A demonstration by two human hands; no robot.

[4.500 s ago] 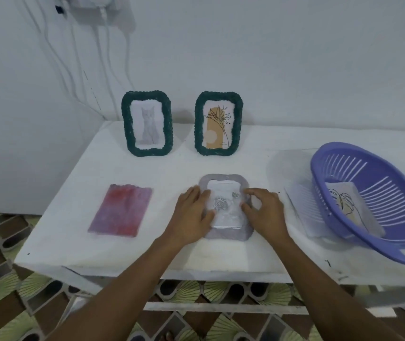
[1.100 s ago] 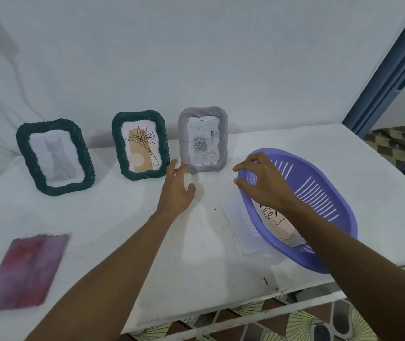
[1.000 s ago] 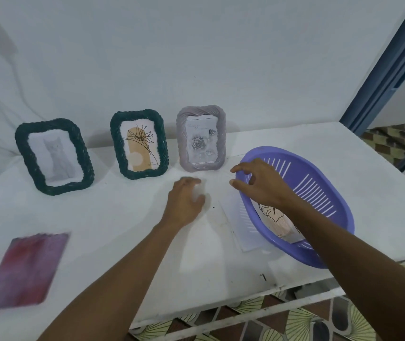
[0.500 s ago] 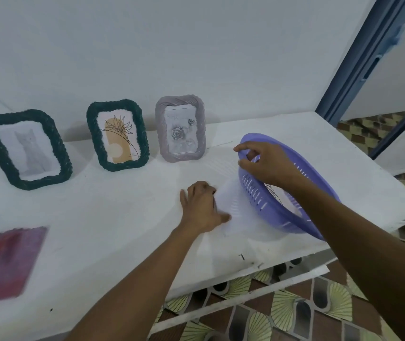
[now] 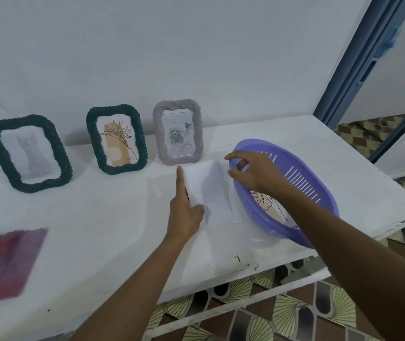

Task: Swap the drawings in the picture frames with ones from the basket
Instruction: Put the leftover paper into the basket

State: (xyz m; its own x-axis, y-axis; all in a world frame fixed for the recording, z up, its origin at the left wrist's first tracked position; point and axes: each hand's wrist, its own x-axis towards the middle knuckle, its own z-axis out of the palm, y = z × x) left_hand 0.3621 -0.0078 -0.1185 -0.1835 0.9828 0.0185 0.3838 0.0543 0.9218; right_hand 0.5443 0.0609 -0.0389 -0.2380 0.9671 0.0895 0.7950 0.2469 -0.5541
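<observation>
Left hand (image 5: 184, 212) lifts white paper (image 5: 207, 193); right hand (image 5: 253, 172) grips basket (image 5: 319, 183) rim, hiding its drawing (image 5: 266, 205).

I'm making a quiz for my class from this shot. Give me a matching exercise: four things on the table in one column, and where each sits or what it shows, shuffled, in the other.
Things:
1. grey frame
2. left green frame
3. basket
4. red sheet

Descriptions:
A. lies flat near the table's front left edge
B. shows a pale cat drawing
C. gripped at its rim by the right hand
D. shows roses, stands rightmost in the row of frames

Pairs: 1-D, 2-B, 3-C, 4-A
</observation>
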